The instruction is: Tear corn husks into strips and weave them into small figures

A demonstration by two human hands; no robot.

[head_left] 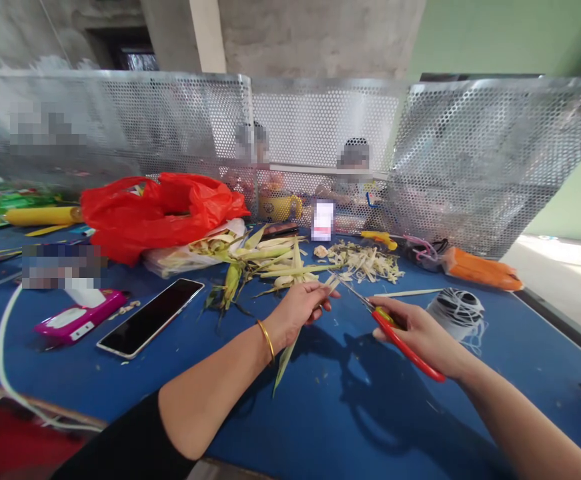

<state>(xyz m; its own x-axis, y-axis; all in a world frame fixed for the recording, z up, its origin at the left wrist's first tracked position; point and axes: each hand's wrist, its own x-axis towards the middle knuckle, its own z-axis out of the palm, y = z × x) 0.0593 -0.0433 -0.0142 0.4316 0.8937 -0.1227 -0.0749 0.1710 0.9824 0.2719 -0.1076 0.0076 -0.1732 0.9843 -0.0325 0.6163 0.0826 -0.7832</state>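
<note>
- Perforated silvery metal screens (495, 133) stand along the far edge of your blue tabletop (535, 347), before a bare grey concrete wall (310, 40) and a pale green wall (495, 40). Through the holes you can make out blurred people (355, 183) and a yellow mug (277, 208).
- Your left hand (303, 303), with a gold-coloured bangle (266, 341) at the wrist, is over the middle of the table. Its fingertips pinch a long, pale green husk leaf (285, 363), whose pointed tail hangs below your palm.
- Your right hand (415, 327) is just to the right, its fingers curled around the red-and-yellow handles of metal scissors (395, 340). The blades point towards the upper end of the leaf, near your left fingertips; whether they touch it, you cannot tell.
- Beyond your left hand lies a loose pile of green and cream husks (275, 257), with a heap of shredded cream strips (365, 261) beside it.
- To your left are a crumpled red plastic bag (120, 227), a dark-screened phone (151, 319) and a magenta-and-white power strip (80, 327).
- To your right, a spool of greyish-white cord (454, 317) stands near a bright orange packet (483, 269).
</note>
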